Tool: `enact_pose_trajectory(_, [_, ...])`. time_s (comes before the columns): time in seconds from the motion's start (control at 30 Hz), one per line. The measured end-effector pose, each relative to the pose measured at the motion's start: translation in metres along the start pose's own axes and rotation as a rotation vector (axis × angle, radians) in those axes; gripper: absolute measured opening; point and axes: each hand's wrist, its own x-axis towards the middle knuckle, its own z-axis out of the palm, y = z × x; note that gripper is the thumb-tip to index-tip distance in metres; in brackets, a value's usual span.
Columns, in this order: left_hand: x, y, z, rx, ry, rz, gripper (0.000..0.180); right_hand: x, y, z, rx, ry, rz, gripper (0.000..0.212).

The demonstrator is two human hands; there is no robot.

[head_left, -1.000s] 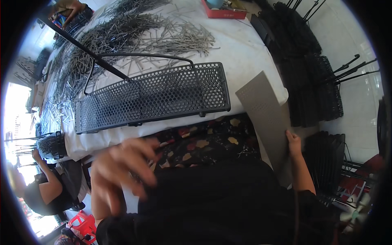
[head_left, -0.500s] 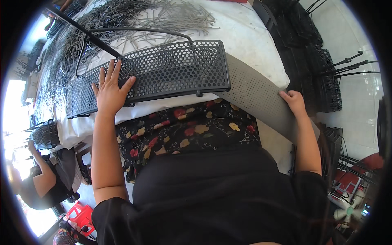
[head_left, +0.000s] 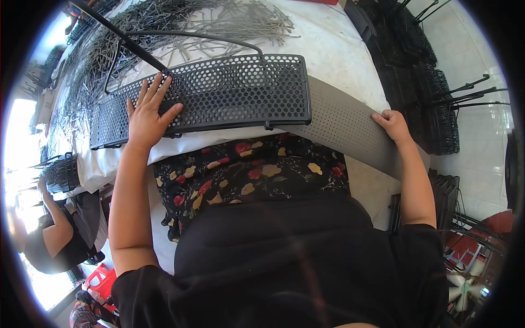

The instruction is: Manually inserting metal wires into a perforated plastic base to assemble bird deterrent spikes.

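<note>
The left hand [head_left: 149, 121] lies flat with the fingers spread wide, on the left part of a black perforated metal basket [head_left: 235, 95] with a handle, at the near edge of the white-covered table [head_left: 333, 41]. The right hand [head_left: 395, 128] holds the far edge of a grey perforated sheet [head_left: 342, 120] between thumb and bent fingers. This sheet extends from below the basket's right end toward the near right. Thin metal rods [head_left: 219, 24] lie in a heap on the far left.
</note>
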Motion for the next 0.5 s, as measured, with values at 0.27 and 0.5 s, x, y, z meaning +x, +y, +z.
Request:
enact_pose_trajectory(0.27, [-0.019,-0.006,-0.011,-0.054,-0.039,0.140,0.069,-0.029,0.002,0.004,-0.072,-0.064,-0.067,0.058])
enact_pose_trajectory(0.5, [-0.020,-0.010,-0.013,-0.063,-0.029,0.189,0.071,-0.013,-0.024,-0.004,-0.167,-0.189,-0.041,0.059])
